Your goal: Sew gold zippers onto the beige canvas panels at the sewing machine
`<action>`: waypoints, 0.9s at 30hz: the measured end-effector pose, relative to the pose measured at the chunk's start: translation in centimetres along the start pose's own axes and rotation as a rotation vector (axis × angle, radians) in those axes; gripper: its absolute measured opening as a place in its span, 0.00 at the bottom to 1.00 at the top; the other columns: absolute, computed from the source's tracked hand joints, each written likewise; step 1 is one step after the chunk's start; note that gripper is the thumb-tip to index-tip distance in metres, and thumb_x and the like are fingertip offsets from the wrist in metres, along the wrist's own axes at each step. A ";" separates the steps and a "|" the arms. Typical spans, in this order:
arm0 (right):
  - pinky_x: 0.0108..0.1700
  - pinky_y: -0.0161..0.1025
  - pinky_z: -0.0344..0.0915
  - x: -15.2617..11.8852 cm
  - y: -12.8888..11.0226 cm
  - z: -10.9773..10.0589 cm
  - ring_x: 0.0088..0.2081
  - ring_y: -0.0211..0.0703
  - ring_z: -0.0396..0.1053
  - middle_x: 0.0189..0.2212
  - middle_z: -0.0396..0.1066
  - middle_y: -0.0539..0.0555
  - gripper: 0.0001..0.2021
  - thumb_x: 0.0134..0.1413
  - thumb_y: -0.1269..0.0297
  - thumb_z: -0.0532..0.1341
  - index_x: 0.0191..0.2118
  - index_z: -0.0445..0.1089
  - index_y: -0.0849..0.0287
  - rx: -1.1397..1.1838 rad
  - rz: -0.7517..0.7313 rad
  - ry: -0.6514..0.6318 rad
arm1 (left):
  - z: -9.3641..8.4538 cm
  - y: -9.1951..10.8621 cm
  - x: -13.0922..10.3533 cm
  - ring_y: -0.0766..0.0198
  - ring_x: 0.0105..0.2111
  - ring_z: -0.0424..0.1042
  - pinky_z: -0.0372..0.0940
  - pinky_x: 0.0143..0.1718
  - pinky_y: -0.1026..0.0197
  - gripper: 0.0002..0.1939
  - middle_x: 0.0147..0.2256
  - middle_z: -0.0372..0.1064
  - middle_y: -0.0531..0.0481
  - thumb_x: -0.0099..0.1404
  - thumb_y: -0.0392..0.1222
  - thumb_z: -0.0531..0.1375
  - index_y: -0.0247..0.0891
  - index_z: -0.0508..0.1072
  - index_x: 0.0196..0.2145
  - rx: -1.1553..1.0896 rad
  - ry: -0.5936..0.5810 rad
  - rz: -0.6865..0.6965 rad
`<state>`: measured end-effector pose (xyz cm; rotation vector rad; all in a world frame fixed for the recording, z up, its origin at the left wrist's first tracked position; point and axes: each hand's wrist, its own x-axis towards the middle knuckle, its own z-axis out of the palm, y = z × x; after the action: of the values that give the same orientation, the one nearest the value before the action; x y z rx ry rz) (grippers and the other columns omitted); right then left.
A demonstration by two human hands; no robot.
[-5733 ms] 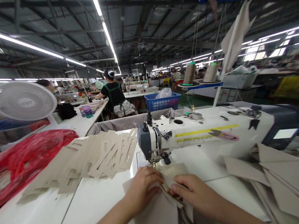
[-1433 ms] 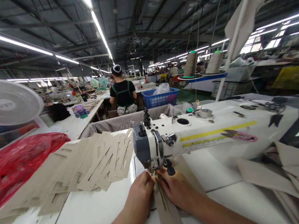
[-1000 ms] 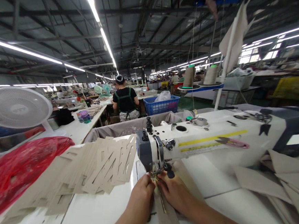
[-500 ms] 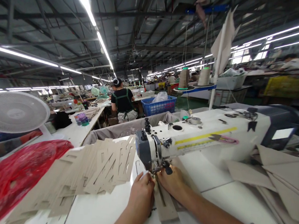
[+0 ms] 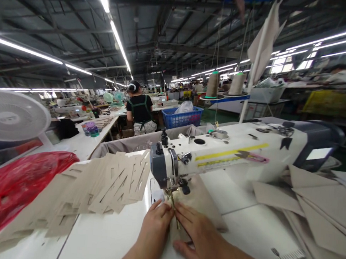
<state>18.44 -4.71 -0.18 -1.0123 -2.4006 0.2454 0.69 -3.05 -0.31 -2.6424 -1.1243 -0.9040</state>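
Observation:
A white sewing machine with a dark grey head stands in front of me. Under its presser foot lies a beige fabric piece, with a narrow slot and a brass-coloured strip running toward me. My left hand is at the piece's left edge, fingers curled together on it close to the foot. Flat on the piece, right of the slot, rests my right hand, fingers stretched forward and thumb apart. The needle point is too small to make out.
Slotted beige pieces lie fanned out at left beside a red plastic bag. More beige panels are piled at right. Snips rest on the machine arm. Beyond are thread cones, a blue basket, a fan and a seated person.
My right hand has come back from behind the presser foot and now lies flat on the piece. More fabric shows behind the foot. The whole view has shifted slightly.

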 end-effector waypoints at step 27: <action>0.49 0.40 0.69 1.0 2.1 3.0 0.45 0.47 0.72 0.43 0.73 0.63 0.18 0.58 0.81 0.47 0.47 0.70 0.67 -0.140 -0.215 0.264 | -0.9 0.6 0.5 0.61 0.28 0.70 0.71 0.32 0.58 0.10 0.29 0.68 0.47 0.62 0.26 0.50 0.35 0.69 0.32 0.145 -0.026 0.046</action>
<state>17.54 -2.47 -3.12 -0.7818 -2.2822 -0.1279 0.93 -3.48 0.77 -2.5583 -1.0862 -0.7525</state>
